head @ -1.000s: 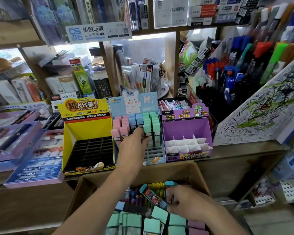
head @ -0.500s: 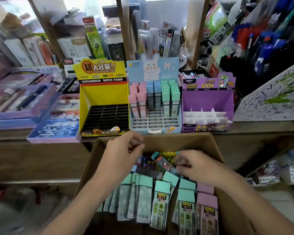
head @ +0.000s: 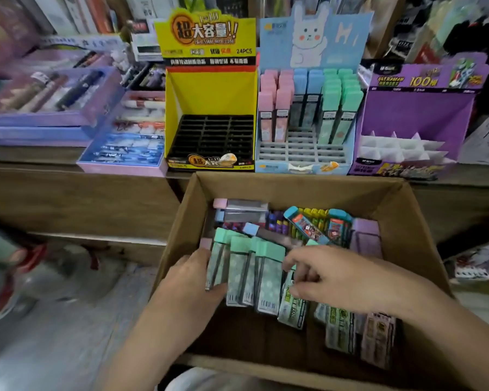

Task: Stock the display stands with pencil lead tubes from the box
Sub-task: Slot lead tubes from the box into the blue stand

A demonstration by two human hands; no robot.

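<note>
Head view: left hand (head: 191, 280) lay in box (head: 294, 189), fingers wrapped round green tubes (head: 249, 275), right hand (head: 339, 280) just beside, fingers curled on tubes, hold indiscernible, blue stand (head: 302, 153) behind box held pink, blue, green tubes upright.

A wooden worktop (head: 26, 155) runs across the view. On its left part lies a purple tray (head: 34, 121) with dark and brown pens (head: 68, 91) in it; the picture is blurred there. Just beside it, to the right, lies a pink tray (head: 119, 168) with a blue inside, and in it are rows of blue and white pens (head: 133, 142). At the right edge, a white sheet (head: 483, 139) with scribbles stands tilted on the worktop. Behind the trays stand blurred books (head: 82, 12). Below, at the left, is a grey floor (head: 54, 334), and near it a red thing (head: 31, 258), too blurred to tell.
</note>
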